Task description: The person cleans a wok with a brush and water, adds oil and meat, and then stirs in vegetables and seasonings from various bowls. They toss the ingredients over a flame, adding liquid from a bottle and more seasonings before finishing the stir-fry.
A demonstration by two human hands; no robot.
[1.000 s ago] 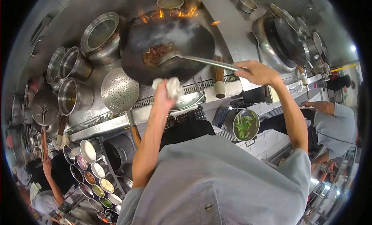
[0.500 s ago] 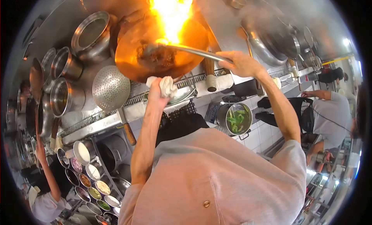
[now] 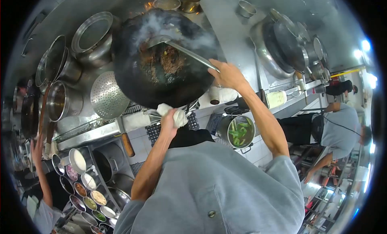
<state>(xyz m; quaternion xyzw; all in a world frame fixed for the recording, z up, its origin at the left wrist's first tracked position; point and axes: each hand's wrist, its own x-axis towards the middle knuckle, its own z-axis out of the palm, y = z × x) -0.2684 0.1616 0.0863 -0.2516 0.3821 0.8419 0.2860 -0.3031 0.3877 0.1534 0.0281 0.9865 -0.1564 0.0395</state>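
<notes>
A large black wok holds browned minced food, with smoke rising over it. At the wok's near edge, my left hand is closed around a folded white cloth pressed against the rim. My right hand grips the handle of a long metal ladle, whose bowl rests inside the wok among the food. A perforated metal strainer lies just left of the wok.
Metal pots stand at the left, above ingredient bowls. A pot of greens is below right. Large pans sit at the right. One person stands right, another lower left.
The tall flame over the wok has vanished and smoke shows instead. The orange glow is gone. My right hand has moved left and slightly down with the ladle.
</notes>
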